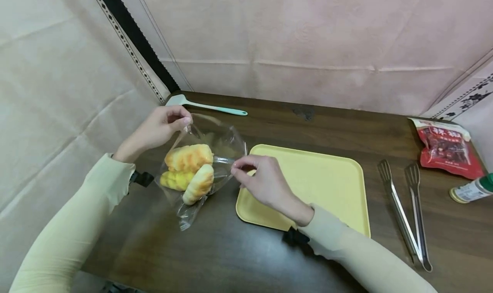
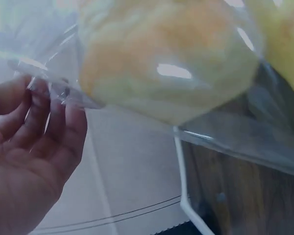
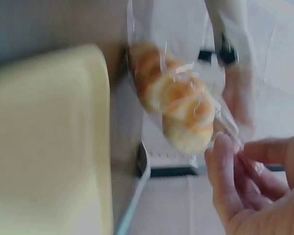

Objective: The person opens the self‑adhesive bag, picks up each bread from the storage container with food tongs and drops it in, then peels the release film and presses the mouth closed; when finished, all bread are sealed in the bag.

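Observation:
A clear plastic bag [image 1: 221, 137] hangs between my two hands, with several bread rolls inside. In the head view a golden-brown roll [image 1: 189, 157] lies uppermost, a yellow one [image 1: 177, 180] below it, and a pale roll with browned stripes [image 1: 198, 184] at the right. My left hand [image 1: 163, 126] pinches the bag's upper left edge between thumb and fingers. At the bag's right edge, my right hand [image 1: 263, 179] pinches the film the same way. From the right wrist view, the rolls [image 3: 179, 98] show through the film, left of the right hand [image 3: 259, 181].
A yellow tray [image 1: 308, 186] lies under and beyond the right hand. Behind the bag is a spatula with a turquoise handle [image 1: 215, 108]. To the right are metal tongs [image 1: 408, 216], a red snack packet [image 1: 448, 149] and a green-capped bottle [image 1: 471, 191]. Cloth walls [image 1: 308, 40] border the table.

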`<action>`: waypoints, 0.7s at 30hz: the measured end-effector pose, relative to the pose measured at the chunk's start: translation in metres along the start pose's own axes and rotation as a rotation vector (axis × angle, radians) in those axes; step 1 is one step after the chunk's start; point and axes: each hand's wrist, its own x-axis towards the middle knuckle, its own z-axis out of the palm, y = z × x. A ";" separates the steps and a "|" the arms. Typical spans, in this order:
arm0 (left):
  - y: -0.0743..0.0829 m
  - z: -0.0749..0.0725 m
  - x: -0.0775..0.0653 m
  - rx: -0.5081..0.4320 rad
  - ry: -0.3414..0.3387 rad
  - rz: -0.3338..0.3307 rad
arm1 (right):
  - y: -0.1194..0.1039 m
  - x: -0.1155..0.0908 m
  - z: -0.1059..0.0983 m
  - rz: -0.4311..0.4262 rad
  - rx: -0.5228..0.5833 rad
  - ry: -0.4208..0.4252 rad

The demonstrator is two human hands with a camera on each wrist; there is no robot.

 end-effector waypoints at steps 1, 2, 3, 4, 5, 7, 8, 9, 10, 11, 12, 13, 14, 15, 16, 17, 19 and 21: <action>0.000 0.000 -0.005 -0.010 0.042 0.011 | -0.001 0.004 -0.004 -0.039 -0.029 0.012; 0.001 0.000 -0.010 -0.021 0.084 0.021 | -0.001 0.008 -0.008 -0.076 -0.054 0.025; 0.001 0.001 -0.015 -0.035 0.129 0.025 | -0.002 0.012 -0.011 -0.107 -0.078 0.042; 0.002 0.002 -0.020 -0.043 0.176 0.037 | -0.003 0.016 -0.015 -0.139 -0.102 0.060; 0.004 0.003 -0.024 -0.049 0.219 0.055 | -0.004 0.019 -0.018 -0.165 -0.125 0.080; 0.007 0.008 -0.031 -0.063 0.306 0.081 | -0.005 0.025 -0.023 -0.215 -0.160 0.123; 0.009 0.010 -0.034 -0.070 0.344 0.093 | -0.006 0.027 -0.025 -0.240 -0.173 0.142; 0.010 0.012 -0.037 -0.079 0.382 0.104 | -0.006 0.030 -0.027 -0.263 -0.184 0.158; 0.012 0.013 -0.039 -0.093 0.413 0.109 | -0.007 0.032 -0.028 -0.285 -0.190 0.170; 0.013 0.015 -0.041 -0.116 0.438 0.105 | -0.007 0.034 -0.028 -0.306 -0.197 0.181; 0.015 0.015 -0.044 -0.141 0.460 0.098 | -0.009 0.035 -0.029 -0.327 -0.203 0.189; 0.016 0.016 -0.046 -0.167 0.478 0.087 | -0.010 0.036 -0.030 -0.342 -0.209 0.194; 0.016 0.016 -0.049 -0.197 0.493 0.077 | -0.011 0.038 -0.030 -0.352 -0.215 0.197; 0.017 0.016 -0.051 -0.231 0.510 0.066 | -0.012 0.039 -0.030 -0.361 -0.222 0.202; 0.018 0.015 -0.053 -0.267 0.530 0.057 | -0.013 0.041 -0.031 -0.365 -0.230 0.210; 0.018 0.014 -0.056 -0.294 0.552 0.053 | -0.015 0.042 -0.032 -0.364 -0.234 0.217; 0.020 0.014 -0.059 -0.358 0.579 0.056 | -0.016 0.042 -0.036 -0.352 -0.238 0.220; 0.024 0.014 -0.064 -0.402 0.607 0.060 | -0.017 0.042 -0.040 -0.343 -0.234 0.219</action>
